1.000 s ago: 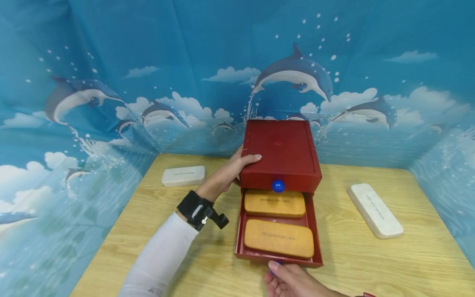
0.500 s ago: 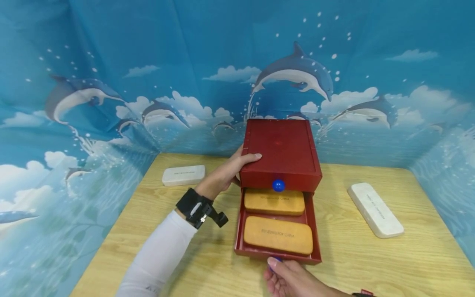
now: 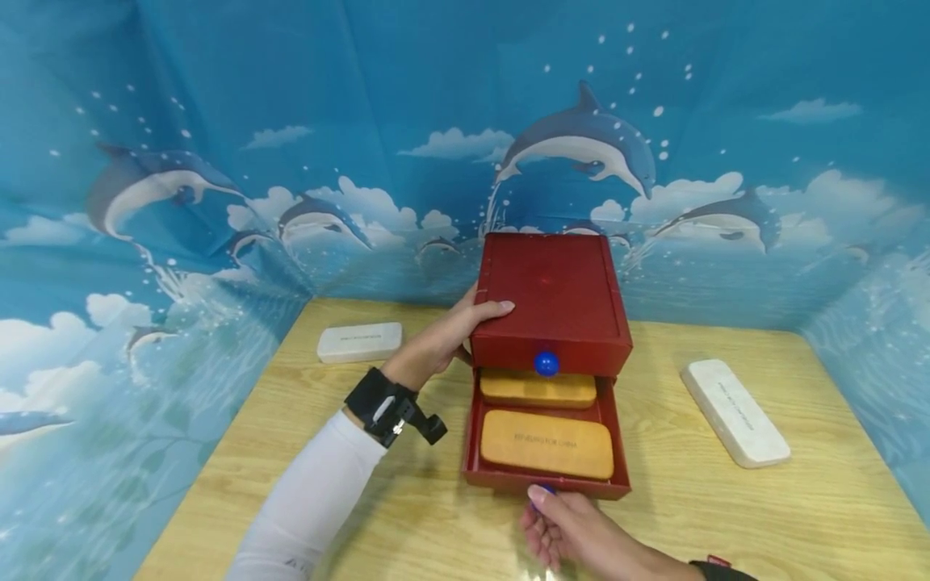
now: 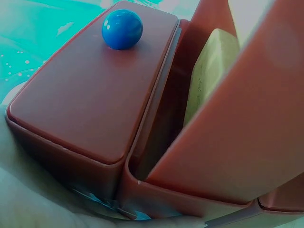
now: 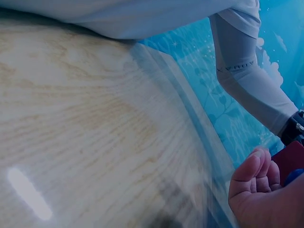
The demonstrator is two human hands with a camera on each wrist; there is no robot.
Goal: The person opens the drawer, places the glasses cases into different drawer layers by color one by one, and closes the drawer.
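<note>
A red two-drawer box (image 3: 548, 290) stands at the back of the table. My left hand (image 3: 454, 329) grips its left side, thumb on the top and the other fingers mostly hidden. The upper drawer is closed, with a blue knob (image 3: 546, 363) on its front. The lower drawer (image 3: 501, 482) is pulled partly out. Inside it lie two orange oblong cases, the front case (image 3: 546, 444) in full view and the rear case (image 3: 538, 389) partly under the upper drawer. At the drawer's front, my right hand (image 3: 574, 528) pinches the lower blue knob (image 3: 539, 502), which the thumb mostly covers.
On the table (image 3: 697, 532), a white oblong case (image 3: 359, 342) lies left of the box. Another white case (image 3: 735, 413) lies at an angle on the right. A blue dolphin-print backdrop (image 3: 407, 97) rises behind and at both sides.
The lower drawer has slid a little inward, and the right hand has moved with its knob. More of the rear orange case is now covered. The left hand stays on the box.
</note>
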